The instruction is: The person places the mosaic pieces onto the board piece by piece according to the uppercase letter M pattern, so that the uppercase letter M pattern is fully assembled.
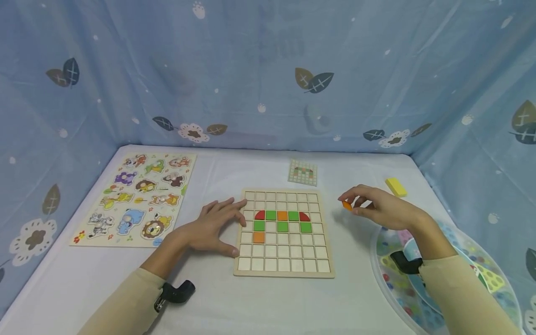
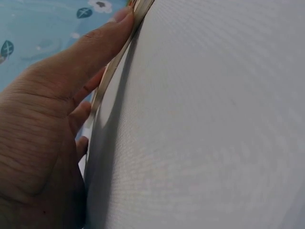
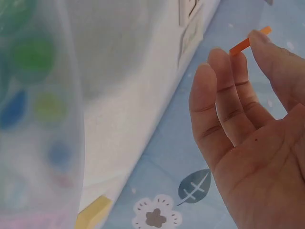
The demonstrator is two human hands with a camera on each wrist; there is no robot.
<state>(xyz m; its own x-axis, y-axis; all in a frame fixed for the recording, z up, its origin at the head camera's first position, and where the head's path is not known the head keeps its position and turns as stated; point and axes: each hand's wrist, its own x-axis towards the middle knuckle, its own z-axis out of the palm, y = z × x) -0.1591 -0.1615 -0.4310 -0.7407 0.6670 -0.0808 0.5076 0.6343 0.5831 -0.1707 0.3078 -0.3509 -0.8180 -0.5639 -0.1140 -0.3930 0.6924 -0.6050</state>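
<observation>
A wooden grid board (image 1: 284, 265) lies mid-table, its upper squares partly filled with red, green and orange tiles. Along its left edge rests my left hand (image 1: 213, 228), fingers spread, thumb at the lower left side; the left wrist view shows the thumb (image 2: 107, 40) against the board's edge (image 2: 112, 71). To the right of the board, above the table, my right hand (image 1: 378, 207) pinches an orange tile (image 1: 347, 205). In the right wrist view this orange tile (image 3: 240, 46) is seen edge-on between thumb and fingertips.
Behind the board lies a small pattern card (image 1: 303, 172) showing a similar tile design. An animal puzzle board (image 1: 138, 200) is at the left. Under the right forearm sits a round clear container (image 1: 387, 284) of colourful pieces. A yellow block (image 1: 396, 187) lies at the back right.
</observation>
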